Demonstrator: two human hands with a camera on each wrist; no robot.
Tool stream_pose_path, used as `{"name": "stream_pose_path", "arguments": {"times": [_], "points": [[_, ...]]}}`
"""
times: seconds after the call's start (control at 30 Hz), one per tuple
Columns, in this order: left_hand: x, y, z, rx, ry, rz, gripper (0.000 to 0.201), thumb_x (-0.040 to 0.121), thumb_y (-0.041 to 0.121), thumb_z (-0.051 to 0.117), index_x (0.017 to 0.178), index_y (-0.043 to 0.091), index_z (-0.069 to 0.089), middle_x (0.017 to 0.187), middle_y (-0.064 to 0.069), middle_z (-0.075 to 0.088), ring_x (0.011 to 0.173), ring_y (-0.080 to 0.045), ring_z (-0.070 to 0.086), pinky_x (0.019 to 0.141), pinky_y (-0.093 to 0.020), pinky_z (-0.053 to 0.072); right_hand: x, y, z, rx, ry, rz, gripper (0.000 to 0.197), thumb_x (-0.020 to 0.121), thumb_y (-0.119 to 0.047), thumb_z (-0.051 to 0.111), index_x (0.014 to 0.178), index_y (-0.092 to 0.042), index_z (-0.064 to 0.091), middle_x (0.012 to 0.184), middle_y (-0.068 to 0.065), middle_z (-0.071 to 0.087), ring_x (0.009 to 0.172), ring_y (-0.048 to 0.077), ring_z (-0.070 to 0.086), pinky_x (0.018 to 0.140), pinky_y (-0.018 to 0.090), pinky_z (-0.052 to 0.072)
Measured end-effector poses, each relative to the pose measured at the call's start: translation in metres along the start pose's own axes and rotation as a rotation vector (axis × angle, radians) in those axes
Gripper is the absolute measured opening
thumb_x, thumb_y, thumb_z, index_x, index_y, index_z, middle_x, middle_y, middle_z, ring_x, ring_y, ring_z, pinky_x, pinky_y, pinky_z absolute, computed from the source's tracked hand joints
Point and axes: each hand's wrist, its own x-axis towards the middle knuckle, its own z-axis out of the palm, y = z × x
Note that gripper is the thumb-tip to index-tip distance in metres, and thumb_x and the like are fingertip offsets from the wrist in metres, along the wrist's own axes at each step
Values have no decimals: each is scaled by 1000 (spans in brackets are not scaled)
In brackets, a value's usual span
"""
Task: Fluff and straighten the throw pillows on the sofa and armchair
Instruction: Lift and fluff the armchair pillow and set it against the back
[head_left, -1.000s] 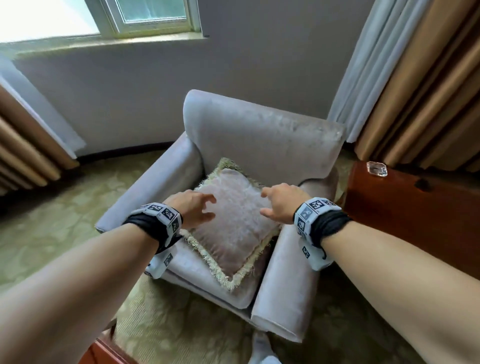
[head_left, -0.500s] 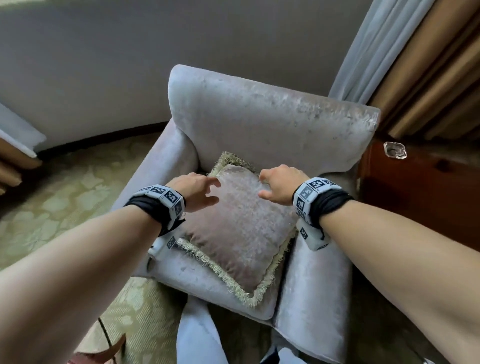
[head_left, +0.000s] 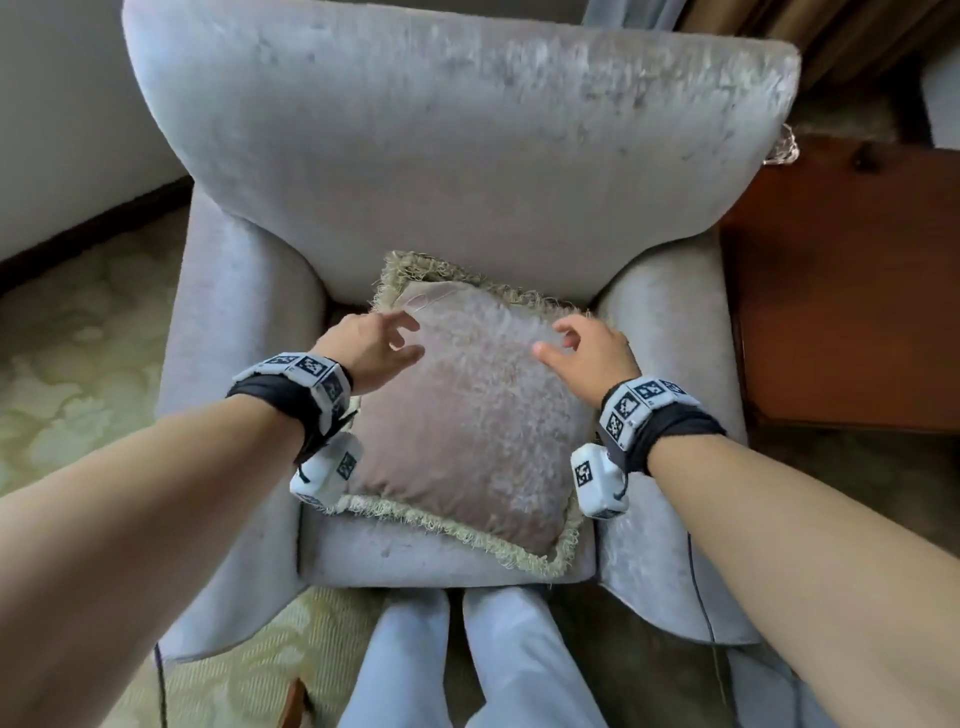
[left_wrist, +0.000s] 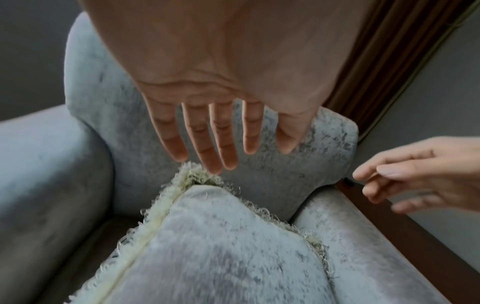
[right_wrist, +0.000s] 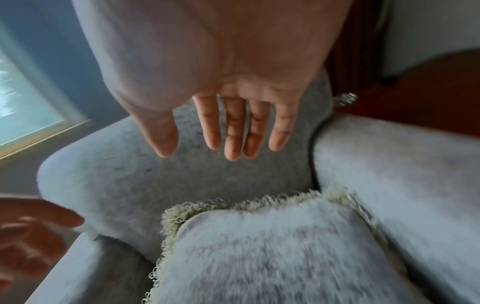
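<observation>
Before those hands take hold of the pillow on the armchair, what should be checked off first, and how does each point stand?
1. Left hand free to grip: ok, fingers spread, holding nothing.
2. Right hand free to grip: ok, fingers loosely curled, holding nothing.
3. Hands on opposite sides of the pillow: ok, one near each upper corner.
4. Contact made: cannot tell; in the left wrist view the fingertips sit right at the fringe.
5. Pillow straight: not ok, it lies flat and skewed on the armchair seat.
6. Nothing lying on the pillow: ok.
</observation>
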Motion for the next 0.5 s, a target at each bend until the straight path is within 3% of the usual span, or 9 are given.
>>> {"name": "stream_pose_path", "arguments": {"times": [0.13,0.27,0.33,0.4,0.5], "points": [[42,-27,54,-235,84,-76,44,90,51,65,130,34,61,126,-2,64,111,-21,65,96,-33,48,31,51,60,198,50,139,62,86,-56,68,135,-21,58,133,7,60,124,26,56,106,41,44],[75,-67,108,-373,96,-202,67,72,76,56,133,49,54,143,-9,42,124,-23,54,110,-37,42,57,101,120,347,99,313,69,86,-61,67,145,-31,49,151,13,42,139,33,40,112,45,37],[91,-83,129,-425,113,-246,74,65,81,53,133,53,53,148,-7,36,128,-20,49,114,-34,35,67,124,147,372,139,378,80,80,-75,62,150,-43,40,155,12,34,143,36,34,115,49,34],[107,-94,147,-468,132,-286,74,65,82,55,134,57,49,152,-6,29,141,-23,38,121,-37,28,74,143,173,399,197,406,94,68,-90,55,150,-52,30,158,8,28,144,36,32,116,52,34],[126,-101,166,-484,150,-308,83,65,82,60,142,64,33,158,-5,20,150,-26,23,124,-43,21,83,157,199,458,307,459,100,66,-82,63,153,-52,25,159,9,21,143,35,32,116,47,34]]}}
